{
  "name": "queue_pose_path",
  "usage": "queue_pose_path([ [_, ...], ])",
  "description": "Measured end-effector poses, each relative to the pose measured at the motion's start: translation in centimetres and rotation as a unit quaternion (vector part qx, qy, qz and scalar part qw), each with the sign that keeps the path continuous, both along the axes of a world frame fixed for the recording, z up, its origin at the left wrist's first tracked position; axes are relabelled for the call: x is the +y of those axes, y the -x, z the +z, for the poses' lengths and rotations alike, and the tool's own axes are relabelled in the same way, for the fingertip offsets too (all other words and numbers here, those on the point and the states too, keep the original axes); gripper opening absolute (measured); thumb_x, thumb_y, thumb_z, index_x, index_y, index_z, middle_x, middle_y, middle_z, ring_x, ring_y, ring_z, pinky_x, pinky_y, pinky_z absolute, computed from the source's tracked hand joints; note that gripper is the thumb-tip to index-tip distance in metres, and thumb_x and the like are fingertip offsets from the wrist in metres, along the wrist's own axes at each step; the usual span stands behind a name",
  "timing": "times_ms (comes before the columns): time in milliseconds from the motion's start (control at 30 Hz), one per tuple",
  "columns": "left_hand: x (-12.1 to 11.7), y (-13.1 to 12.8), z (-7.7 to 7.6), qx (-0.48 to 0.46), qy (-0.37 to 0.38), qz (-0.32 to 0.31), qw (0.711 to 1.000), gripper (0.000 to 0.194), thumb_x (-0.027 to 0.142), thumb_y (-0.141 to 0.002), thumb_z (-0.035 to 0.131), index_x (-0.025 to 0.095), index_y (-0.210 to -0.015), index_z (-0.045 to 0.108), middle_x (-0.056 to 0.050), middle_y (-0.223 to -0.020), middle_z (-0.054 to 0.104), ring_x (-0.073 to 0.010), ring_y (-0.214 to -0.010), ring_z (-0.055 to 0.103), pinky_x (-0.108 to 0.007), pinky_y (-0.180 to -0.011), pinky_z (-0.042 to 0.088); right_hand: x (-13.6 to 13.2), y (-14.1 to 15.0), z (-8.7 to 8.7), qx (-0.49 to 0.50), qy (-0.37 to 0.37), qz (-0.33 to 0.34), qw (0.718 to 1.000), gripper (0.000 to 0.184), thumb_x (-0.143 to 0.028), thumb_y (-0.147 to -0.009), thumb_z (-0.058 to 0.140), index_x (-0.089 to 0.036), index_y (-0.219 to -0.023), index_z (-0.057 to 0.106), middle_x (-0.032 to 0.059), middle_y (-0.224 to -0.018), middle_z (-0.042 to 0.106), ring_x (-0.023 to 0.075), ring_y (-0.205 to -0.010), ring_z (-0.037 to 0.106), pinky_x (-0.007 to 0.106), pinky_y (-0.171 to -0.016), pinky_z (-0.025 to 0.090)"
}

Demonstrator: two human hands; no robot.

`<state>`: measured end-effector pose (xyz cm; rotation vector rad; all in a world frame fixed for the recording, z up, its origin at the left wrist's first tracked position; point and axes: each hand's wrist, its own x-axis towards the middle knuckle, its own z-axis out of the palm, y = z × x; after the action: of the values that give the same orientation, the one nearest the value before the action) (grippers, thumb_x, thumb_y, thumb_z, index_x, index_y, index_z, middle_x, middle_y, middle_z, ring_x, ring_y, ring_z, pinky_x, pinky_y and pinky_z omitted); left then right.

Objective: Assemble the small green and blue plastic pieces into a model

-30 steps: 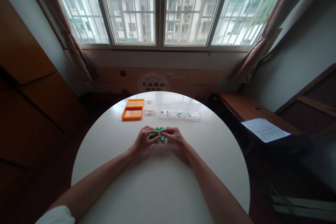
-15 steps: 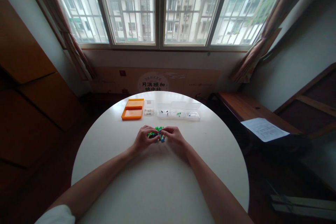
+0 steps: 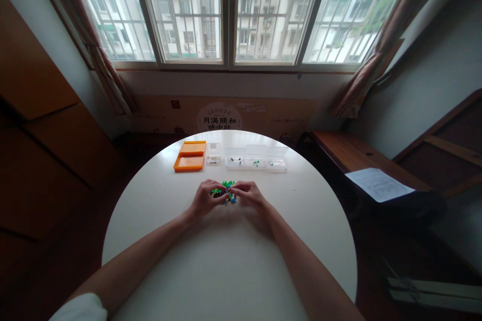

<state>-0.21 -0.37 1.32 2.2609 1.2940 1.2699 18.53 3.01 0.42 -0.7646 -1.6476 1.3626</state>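
Note:
On the white round table (image 3: pixel 181 271), a small pile of green, blue, yellow and dark pieces (image 3: pixel 228 185) lies between my hands; they look like tiny building bricks. My left hand (image 3: pixel 206 196) curls over the pile's left side, thumb and fingers bent together around something too small to name. From the right, my right hand (image 3: pixel 247 192) reaches in with thumb and forefinger pinched. What its fingertips hold is hidden or too small to make out. Both hands' fingertips almost meet above the pile.
Beyond the pile stand an open orange case (image 3: pixel 189 162), a small clear box (image 3: pixel 213 154) and a row of clear lidded boxes (image 3: pixel 256 163) with a few tiny pieces inside. A printed sheet (image 3: pixel 379 184) lies on the brown bench (image 3: pixel 350 153) at the right.
My hands stay over the pile in nearly the same pose. Only the fingertips have shifted slightly, the right ones drawing a little off the pile; the boxes have not moved.

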Motion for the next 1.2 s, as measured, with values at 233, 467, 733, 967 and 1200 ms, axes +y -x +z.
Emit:
queue_pose_path([
  [233,0.01,-0.03,-0.09,-0.003,0.004,0.003,1.0,0.017,0.035,-0.072,0.068,0.02,-0.079,0.07,-0.004,-0.078,0.068,-0.0177,-0.075,0.06,-0.031,-0.073,0.046,0.08,0.02,-0.02,-0.006,0.004,0.001,1.0,0.032,-0.044,-0.065,0.069,-0.013,-0.072,0.07,0.0043,-0.067,0.064,0.0132,-0.061,0.056,0.024,-0.057,0.041],
  [467,-0.09,-0.05,0.06,-0.008,0.002,-0.003,1.0,0.016,0.034,-0.072,0.068,0.02,-0.08,0.07,-0.005,-0.079,0.068,-0.0181,-0.077,0.06,-0.032,-0.074,0.046,0.04,0.04,-0.07,-0.053,-0.018,-0.007,0.998,0.033,-0.044,-0.067,0.067,-0.012,-0.073,0.069,0.0047,-0.066,0.064,0.0127,-0.059,0.054,0.024,-0.054,0.04],
  [733,-0.06,-0.08,0.08,-0.011,0.0,-0.009,1.0,0.015,0.033,-0.072,0.067,0.02,-0.08,0.07,-0.005,-0.078,0.068,-0.0183,-0.076,0.06,-0.032,-0.073,0.046,-0.12,0.16,0.27,-0.058,-0.026,-0.015,0.998,0.032,-0.044,-0.065,0.069,-0.013,-0.072,0.069,0.0039,-0.064,0.063,0.0122,-0.057,0.053,0.024,-0.053,0.039],
  [967,-0.03,-0.06,0.02,-0.01,0.001,-0.01,1.0,0.015,0.032,-0.072,0.068,0.02,-0.08,0.069,-0.005,-0.079,0.068,-0.018,-0.076,0.061,-0.031,-0.073,0.046,-0.01,0.16,-0.07,-0.046,-0.018,-0.011,0.999,0.033,-0.044,-0.066,0.068,-0.012,-0.074,0.07,0.0052,-0.068,0.065,0.0138,-0.061,0.056,0.025,-0.056,0.043],
  [1200,-0.08,-0.09,0.07,-0.008,0.006,-0.009,1.0,0.014,0.033,-0.073,0.067,0.02,-0.08,0.07,-0.005,-0.078,0.068,-0.0178,-0.075,0.06,-0.032,-0.073,0.046,-0.07,0.14,-0.07,-0.02,-0.02,-0.014,1.0,0.032,-0.043,-0.063,0.07,-0.013,-0.074,0.07,0.0052,-0.069,0.065,0.0142,-0.063,0.057,0.025,-0.058,0.044],
])
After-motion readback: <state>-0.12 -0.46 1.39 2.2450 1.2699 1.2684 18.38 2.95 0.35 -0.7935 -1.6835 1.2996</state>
